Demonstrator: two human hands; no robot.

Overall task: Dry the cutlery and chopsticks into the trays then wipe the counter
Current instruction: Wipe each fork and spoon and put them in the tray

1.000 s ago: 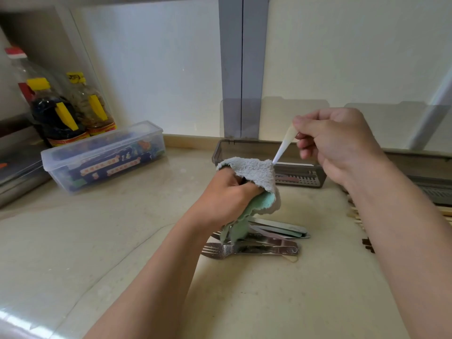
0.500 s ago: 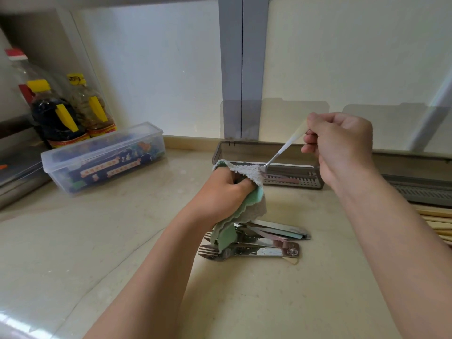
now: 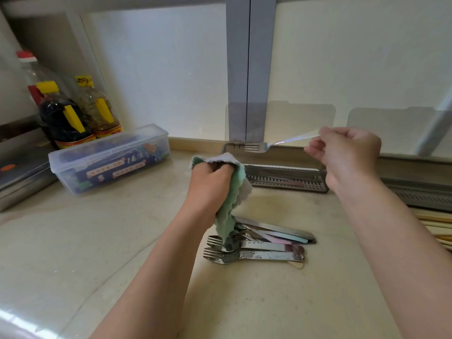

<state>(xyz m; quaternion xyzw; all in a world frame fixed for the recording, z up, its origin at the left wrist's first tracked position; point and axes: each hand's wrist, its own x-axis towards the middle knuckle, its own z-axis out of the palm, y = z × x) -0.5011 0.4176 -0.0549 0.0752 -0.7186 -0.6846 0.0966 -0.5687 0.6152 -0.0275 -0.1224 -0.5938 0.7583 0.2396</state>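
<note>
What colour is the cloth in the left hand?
The cloth is green one side, greyish white the other; head view.

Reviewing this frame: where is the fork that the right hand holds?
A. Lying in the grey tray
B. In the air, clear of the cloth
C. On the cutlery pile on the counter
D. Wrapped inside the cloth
B: the right hand pinches the fork by its handle end. The bare tines point left in the air, apart from the cloth gripped in the left hand, and the fork is not down in the grey tray.
</note>
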